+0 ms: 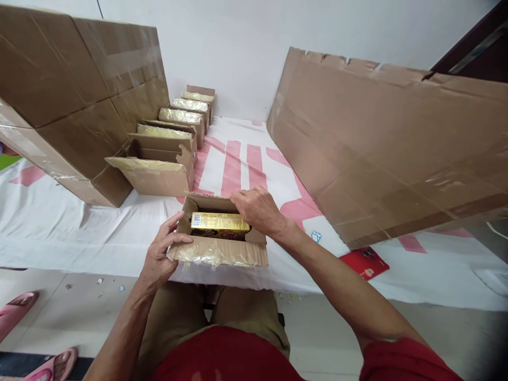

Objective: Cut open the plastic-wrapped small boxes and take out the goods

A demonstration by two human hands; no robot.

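Note:
A small open cardboard box stands at the table's front edge, its near flap folded outward with torn clear tape along it. Inside lies a yellow printed carton with a barcode on its top. My left hand grips the box's left side, thumb over the near corner and fingers along the side. At the far right corner, the fingers of my right hand are bent closed over the rim; their tips are partly hidden.
Behind on the left, several opened cardboard boxes stand in a row. Stacked taped cartons rise beside them. A large cardboard panel leans at the right, with a red phone near its lower edge. A white-and-pink cloth covers the table.

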